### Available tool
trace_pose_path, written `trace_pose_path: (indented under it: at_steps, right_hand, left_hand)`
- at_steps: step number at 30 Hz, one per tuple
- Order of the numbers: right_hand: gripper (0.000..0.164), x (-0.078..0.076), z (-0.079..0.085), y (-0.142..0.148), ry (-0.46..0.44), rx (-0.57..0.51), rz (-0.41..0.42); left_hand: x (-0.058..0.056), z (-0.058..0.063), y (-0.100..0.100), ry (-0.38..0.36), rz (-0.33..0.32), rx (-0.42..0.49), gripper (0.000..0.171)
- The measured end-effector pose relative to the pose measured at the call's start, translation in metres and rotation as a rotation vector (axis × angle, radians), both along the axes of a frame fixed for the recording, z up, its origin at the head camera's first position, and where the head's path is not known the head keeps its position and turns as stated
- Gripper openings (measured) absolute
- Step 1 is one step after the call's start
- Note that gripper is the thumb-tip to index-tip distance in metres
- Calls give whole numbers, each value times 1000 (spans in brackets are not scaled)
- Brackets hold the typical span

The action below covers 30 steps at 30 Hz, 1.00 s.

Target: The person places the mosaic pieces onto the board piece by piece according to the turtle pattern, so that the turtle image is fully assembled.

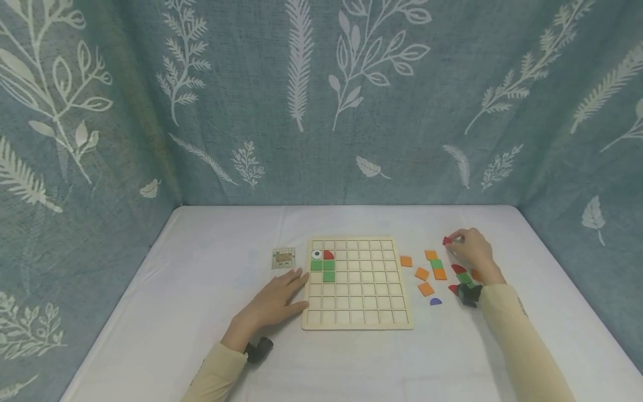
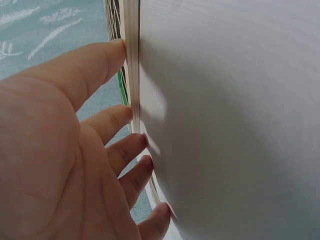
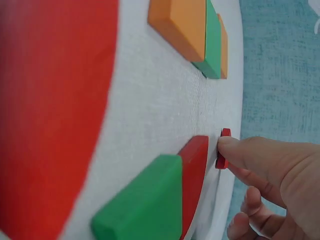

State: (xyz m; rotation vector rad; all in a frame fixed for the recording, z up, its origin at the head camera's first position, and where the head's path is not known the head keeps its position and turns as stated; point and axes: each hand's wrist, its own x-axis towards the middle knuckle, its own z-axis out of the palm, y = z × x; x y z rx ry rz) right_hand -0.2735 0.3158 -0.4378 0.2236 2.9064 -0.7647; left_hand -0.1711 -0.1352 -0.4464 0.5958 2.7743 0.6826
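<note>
My left hand [image 1: 273, 300] rests at the left edge of a wooden grid board [image 1: 358, 327], its straight, spread fingertips touching the side in the left wrist view. On the board's upper left lie a white eye tile [image 1: 317, 254], a red quarter-round tile [image 1: 329, 255] and green square tiles [image 1: 329, 276]. At the far right of the table, my right hand [image 1: 474, 249] pinches a small red tile [image 1: 447, 240] between thumb and finger. In the right wrist view the thumb covers part of this red tile [image 3: 224, 159], and its full shape is hidden.
A small picture card [image 1: 283, 258] lies left of the board. Right of it are several loose orange tiles [image 1: 426, 288], a green tile [image 1: 436, 264] and a purple half-round tile [image 1: 435, 301]. Red [image 1: 458, 269] and green tiles lie under the right wrist camera. A patterned curtain [image 1: 321, 139] hangs behind.
</note>
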Motion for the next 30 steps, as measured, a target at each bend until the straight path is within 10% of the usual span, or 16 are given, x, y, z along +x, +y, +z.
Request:
trace_pose_path:
  at_steps: [30]
  right_hand:
    - [28, 2, 10, -74, 169, 6, 242]
  left_hand:
    - [0, -1, 1, 4, 7, -16, 63]
